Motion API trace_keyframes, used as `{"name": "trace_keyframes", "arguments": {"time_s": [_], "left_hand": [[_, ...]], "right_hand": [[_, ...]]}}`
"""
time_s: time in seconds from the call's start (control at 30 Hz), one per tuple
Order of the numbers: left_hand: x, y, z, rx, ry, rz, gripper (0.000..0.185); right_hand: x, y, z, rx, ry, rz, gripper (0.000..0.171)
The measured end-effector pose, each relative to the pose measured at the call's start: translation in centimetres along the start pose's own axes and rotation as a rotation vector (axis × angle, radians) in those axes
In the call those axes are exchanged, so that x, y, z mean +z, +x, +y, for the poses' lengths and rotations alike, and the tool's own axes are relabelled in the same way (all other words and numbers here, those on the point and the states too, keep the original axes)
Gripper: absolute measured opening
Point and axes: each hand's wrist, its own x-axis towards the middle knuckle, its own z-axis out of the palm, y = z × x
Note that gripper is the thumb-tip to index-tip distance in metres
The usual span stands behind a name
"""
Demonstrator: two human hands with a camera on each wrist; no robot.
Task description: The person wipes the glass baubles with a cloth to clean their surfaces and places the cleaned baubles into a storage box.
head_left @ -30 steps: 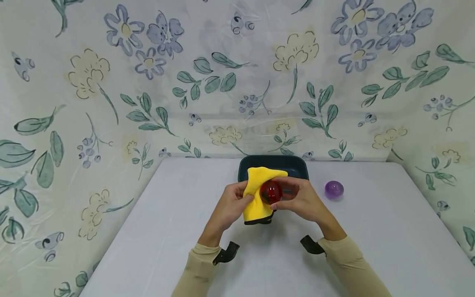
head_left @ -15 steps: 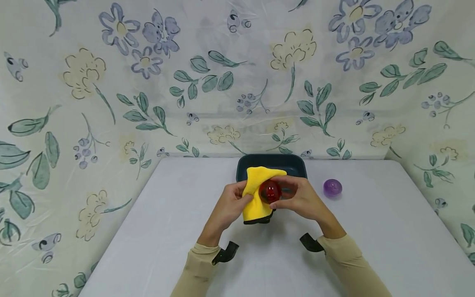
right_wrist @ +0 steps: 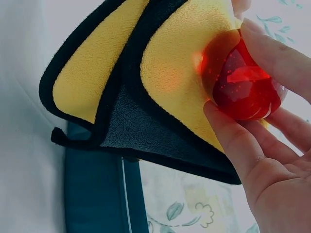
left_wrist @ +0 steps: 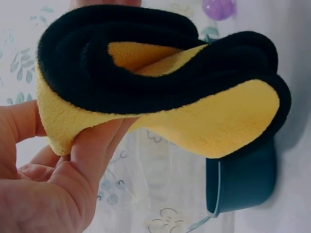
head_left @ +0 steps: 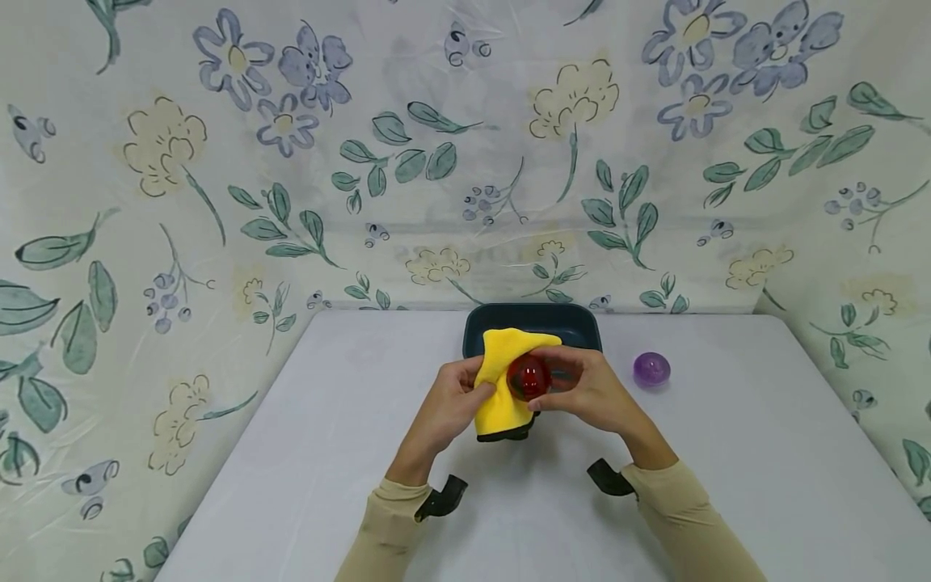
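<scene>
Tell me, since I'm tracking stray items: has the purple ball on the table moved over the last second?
No. The purple ball sits at the same spot right of the dark tray; its slight shift in the picture matches the tray's, so only the camera moved.

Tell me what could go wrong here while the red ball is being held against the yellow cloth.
The red ball is glossy and only pinched by the right hand's fingertips, so it might slip and roll across the table. The yellow cloth, which the left hand holds loosely folded, could sag and drop.
</scene>
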Motion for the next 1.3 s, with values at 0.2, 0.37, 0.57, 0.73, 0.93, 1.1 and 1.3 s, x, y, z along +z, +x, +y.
{"name": "trace_keyframes", "arguments": {"time_s": [0.2,0.37,0.57,0.73,0.93,1.1,1.3], "left_hand": [[-0.1,-0.1,0.1,0.004,-0.01,-0.007,0.042],[-0.1,-0.1,0.1,-0.012,-0.023,-0.021,0.043],[0.0,-0.1,0.3,-0.047,-0.049,-0.038,0.043],[0.0,-0.2,0.4,-0.046,-0.051,-0.03,0.044],[0.1,-0.2,0.5,-0.046,-0.051,-0.002,0.045],[0.2,-0.2,0.6,-0.044,-0.051,0.011,0.046],[0.4,-0.2,0.6,-0.036,-0.052,0.019,0.046]], "right_hand": [[0.1,-0.1,-0.1,-0.02,-0.008,0.003,0.061],[0.2,0.0,-0.1,-0.053,-0.008,0.044,0.06],[0.2,0.1,0.2,-0.058,-0.028,0.117,0.06],[0.0,0.3,0.4,-0.014,0.006,0.084,0.064],[-0.4,0.4,0.5,-0.013,-0.081,0.076,0.065],[-0.7,0.4,0.5,-0.024,-0.154,0.079,0.065],[-0.9,0.2,0.6,-0.008,-0.151,0.055,0.066]]}}
